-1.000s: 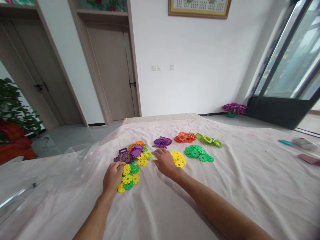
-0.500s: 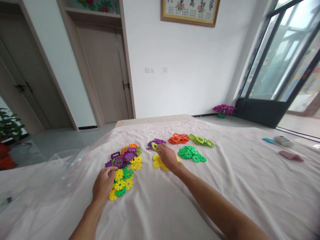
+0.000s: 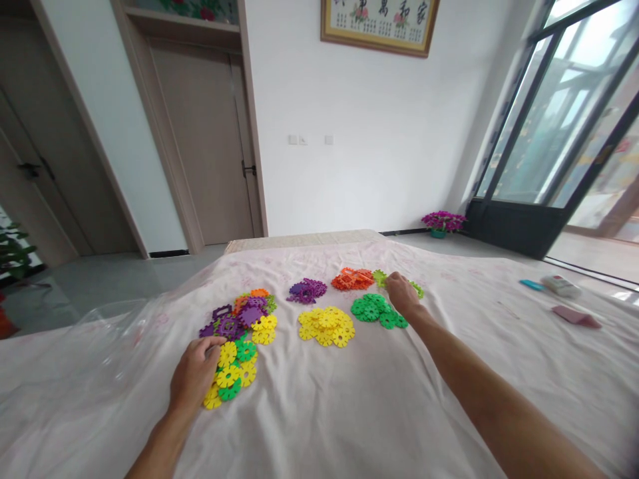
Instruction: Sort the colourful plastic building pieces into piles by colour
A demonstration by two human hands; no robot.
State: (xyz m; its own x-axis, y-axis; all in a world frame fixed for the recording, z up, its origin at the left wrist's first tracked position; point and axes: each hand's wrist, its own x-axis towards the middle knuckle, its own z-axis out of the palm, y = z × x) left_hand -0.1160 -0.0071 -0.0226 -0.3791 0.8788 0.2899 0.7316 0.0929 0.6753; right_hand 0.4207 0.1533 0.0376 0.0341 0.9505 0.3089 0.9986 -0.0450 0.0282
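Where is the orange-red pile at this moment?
In the head view, the orange-red pile lies just right of centre, between the purple pile and the lime-green pile.

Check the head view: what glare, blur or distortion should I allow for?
Head view: brightness washes out parts of the glass door at upper right; the doorframe at left leans as through a wide lens; the clear plastic blurs into the cloth; the yellow pieces look fairly crisp; the right hand shows little detail.
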